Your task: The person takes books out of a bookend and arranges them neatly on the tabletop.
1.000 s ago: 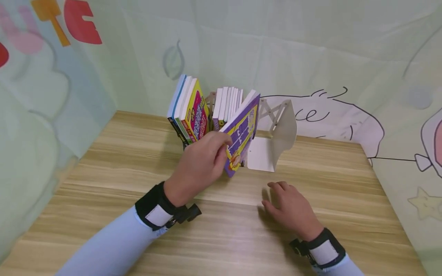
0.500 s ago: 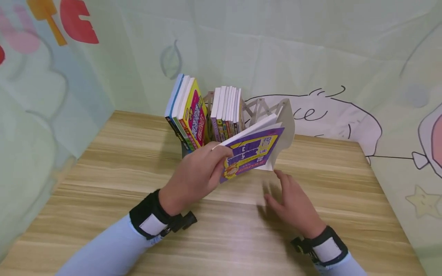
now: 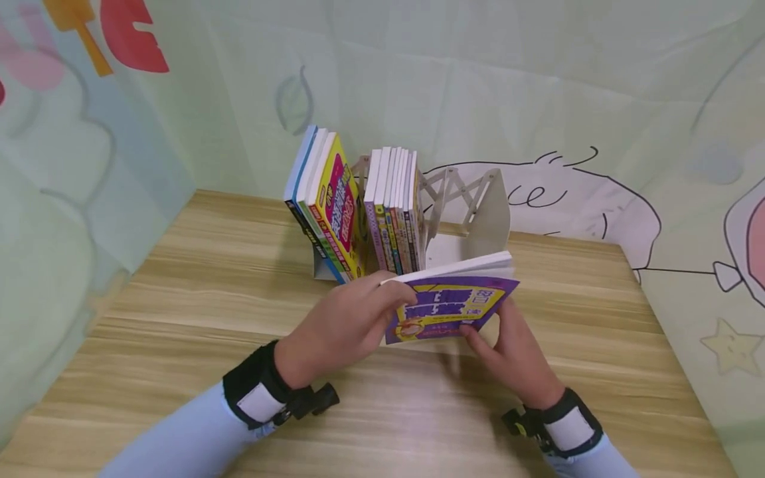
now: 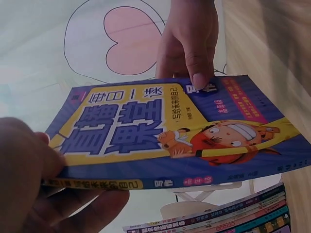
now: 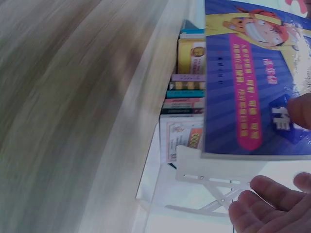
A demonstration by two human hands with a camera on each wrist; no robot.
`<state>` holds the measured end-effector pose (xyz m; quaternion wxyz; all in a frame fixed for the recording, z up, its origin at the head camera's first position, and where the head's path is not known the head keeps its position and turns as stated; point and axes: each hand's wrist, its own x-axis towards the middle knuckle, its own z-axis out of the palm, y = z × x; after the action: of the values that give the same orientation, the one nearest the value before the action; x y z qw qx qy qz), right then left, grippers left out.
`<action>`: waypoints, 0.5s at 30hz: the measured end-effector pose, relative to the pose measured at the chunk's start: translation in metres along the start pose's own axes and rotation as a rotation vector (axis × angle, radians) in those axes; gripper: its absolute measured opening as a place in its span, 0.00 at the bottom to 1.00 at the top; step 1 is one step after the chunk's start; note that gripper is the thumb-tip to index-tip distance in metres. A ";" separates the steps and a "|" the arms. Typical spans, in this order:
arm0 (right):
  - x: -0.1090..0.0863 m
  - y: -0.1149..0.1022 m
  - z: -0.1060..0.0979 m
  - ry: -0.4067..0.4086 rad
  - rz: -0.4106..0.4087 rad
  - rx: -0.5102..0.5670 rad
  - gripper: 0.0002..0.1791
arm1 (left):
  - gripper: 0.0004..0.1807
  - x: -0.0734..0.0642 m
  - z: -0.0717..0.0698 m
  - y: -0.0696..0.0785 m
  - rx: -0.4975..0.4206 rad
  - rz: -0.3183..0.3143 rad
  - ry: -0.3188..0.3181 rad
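In the head view a purple and yellow paperback book [image 3: 445,309] is held tilted in front of the book rack. My left hand [image 3: 335,325] grips its left end, thumb on the cover and fingers beneath, as the left wrist view shows. At the other end is my right hand [image 3: 522,358]. Its thumb lies on the cover in the left wrist view. The right wrist view has the fingers [image 5: 262,206] extended and spread beyond the book's edge, apart from it. A cartoon figure and large printed characters cover the front of the book [image 4: 199,133].
An extendable beige rack [image 3: 493,206] with crossed side bars stands at the back of the wooden table [image 3: 597,318]. Thin books [image 3: 391,206] stand upright in its middle section. Thicker books [image 3: 325,206] lean in the left section. A printed cloth [image 3: 388,79] hangs behind.
The book has come out of the rack toward me and swung from steep to nearly level, its cover now facing me. My right hand has moved up to its right end.
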<state>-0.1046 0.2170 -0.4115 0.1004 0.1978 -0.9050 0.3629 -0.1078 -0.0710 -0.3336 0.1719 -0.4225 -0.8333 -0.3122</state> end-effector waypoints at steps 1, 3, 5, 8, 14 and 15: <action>0.000 -0.001 -0.001 -0.008 0.005 0.000 0.37 | 0.16 -0.001 0.000 0.001 -0.005 0.002 -0.009; -0.001 -0.005 -0.002 -0.022 0.003 -0.009 0.34 | 0.17 -0.002 0.001 0.003 -0.007 0.011 -0.023; -0.003 -0.007 -0.002 -0.030 0.001 -0.020 0.31 | 0.18 -0.003 0.001 0.003 -0.006 0.020 -0.029; -0.005 -0.010 -0.002 -0.028 0.005 -0.011 0.29 | 0.18 -0.003 0.001 0.004 -0.010 0.024 -0.026; -0.007 -0.009 -0.001 -0.046 0.025 0.035 0.25 | 0.15 -0.005 0.002 0.003 -0.024 0.013 -0.021; -0.008 -0.009 -0.001 -0.051 0.029 0.042 0.24 | 0.14 -0.005 0.002 0.003 -0.027 0.011 -0.020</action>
<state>-0.0938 0.2143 -0.4076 0.0678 0.1957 -0.9023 0.3781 -0.1024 -0.0713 -0.3369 0.1597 -0.4325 -0.8283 -0.3183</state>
